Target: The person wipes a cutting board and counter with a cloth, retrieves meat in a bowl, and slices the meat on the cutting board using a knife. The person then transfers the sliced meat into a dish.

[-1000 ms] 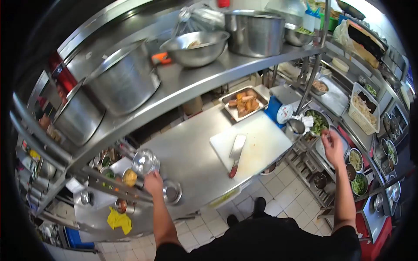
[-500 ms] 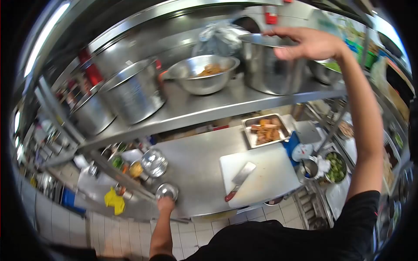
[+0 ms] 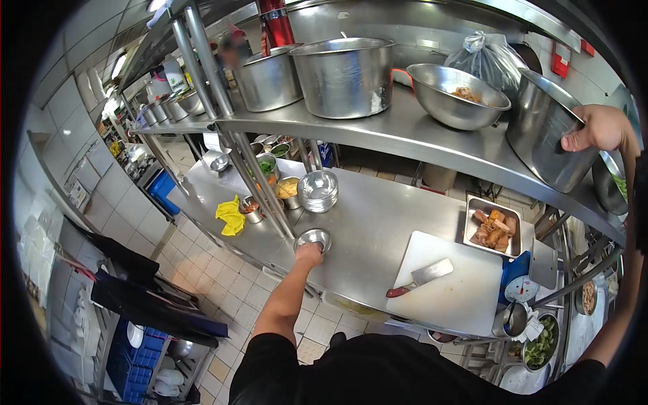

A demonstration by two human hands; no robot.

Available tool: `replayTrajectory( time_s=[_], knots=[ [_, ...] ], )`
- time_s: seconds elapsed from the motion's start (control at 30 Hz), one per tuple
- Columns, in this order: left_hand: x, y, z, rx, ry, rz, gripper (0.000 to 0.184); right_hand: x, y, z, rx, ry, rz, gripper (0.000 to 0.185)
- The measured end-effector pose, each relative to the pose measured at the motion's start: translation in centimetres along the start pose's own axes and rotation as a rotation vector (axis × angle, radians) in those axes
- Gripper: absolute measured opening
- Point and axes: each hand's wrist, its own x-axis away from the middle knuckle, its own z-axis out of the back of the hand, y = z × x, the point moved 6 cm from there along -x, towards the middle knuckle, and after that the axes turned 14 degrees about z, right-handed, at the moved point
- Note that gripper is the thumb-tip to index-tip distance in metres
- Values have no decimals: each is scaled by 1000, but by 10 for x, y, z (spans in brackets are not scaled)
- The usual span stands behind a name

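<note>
Meat (image 3: 495,231) lies cut; knife (image 3: 432,271) idle.
Left hand (image 3: 310,254) curls at bowl (image 3: 314,235), twelve o'clock; right hand (image 3: 599,128), half-curled, by pot (image 3: 543,131) (both grips unclear).

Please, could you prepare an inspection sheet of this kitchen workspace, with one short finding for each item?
Surface: steel table; small specks on the white board.
Job's things: small bowl on the table; tall pot on the shelf.
Clutter: cleaver lying on the board; yellow cloth; glass bowls, stacked.
Hands: left hand at the small bowl, fingers partly hidden; right hand at the tall pot's rim, grip unclear.
Cables: nothing seen.
Surroundings: tiled floor; blue crates.
</note>
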Motion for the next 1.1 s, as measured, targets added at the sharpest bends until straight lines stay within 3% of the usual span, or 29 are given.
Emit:
replayTrajectory(
  time_s=[0.07, 0.13, 0.17, 0.2, 0.27, 0.3, 0.4, 0.47, 0.57, 0.6, 0.63, 0.67, 0.7, 0.73, 0.8, 0.83, 0.9, 0.93, 1.0, 1.07, 1.1],
  knots=[
    [-9, -1, 1, 34, -52, -82, 28, 2, 2, 0, -62, 115, 50, 37],
    [-16, -5, 4, 48, -10, -80, 28, 1, -1, 3, -144, 237, 120, 52],
    [-17, -6, 5, 57, 29, -82, 27, -6, 9, 6, -108, 62, 130, 55],
    [-14, -5, 10, 58, 27, -80, 27, -10, 27, 0, -109, 60, 132, 55],
    [-3, -7, 42, 153, 177, 42, 25, -9, 63, 17, -345, 756, 160, 44],
    [-3, -11, 52, 188, 266, 45, 23, -9, 57, 19, -346, 759, 155, 44],
    [9, -17, 70, 308, 374, 44, 21, -11, 19, 20, -296, 469, 208, 46],
    [27, -14, 75, 338, 384, 7, 19, -13, 24, 25, -203, 475, 169, 41],
    [84, 10, 87, 570, 602, -323, 10, 8, 27, 53, 52, 979, 265, 37],
    [101, 20, 88, 569, 575, -340, 10, 23, 20, 61, 103, 1068, 314, 34],
    [123, 32, 92, 644, 552, -444, 10, 45, -28, 50, 124, 1154, 403, 32],
    [144, 44, 96, 723, 525, -543, 10, 68, -84, 29, 147, 1235, 497, 46],
    [164, 56, 98, 727, 507, -617, 10, 73, -81, 7, -49, 1314, 383, 24],
    [179, 66, 97, 732, 471, -625, 10, 74, -73, -25, -244, 1383, 258, 29],
    [217, 89, 102, 756, 511, -896, 13, 55, -111, -92, -329, 1112, 601, 15],
    [231, 98, 100, 758, 479, -970, 17, 38, -117, -133, -546, 926, 679, 9],
    [253, 112, 99, 742, 485, -1053, 19, 2, -118, -216, -420, 385, 555, 15],
    [264, 117, 100, 728, 520, -1108, 21, -12, -111, -262, -559, 187, 464, 23],
    [276, 123, 102, 725, 499, -1113, 22, -25, -95, -318, -586, 152, 452, 36],
    [282, 125, 98, 716, 484, -1092, 23, -34, -80, -342, -664, 95, 438, 37],
    [284, 124, 97, 728, 491, -1082, 23, -36, -75, -347, -562, 129, 534, 31]
  ],
)
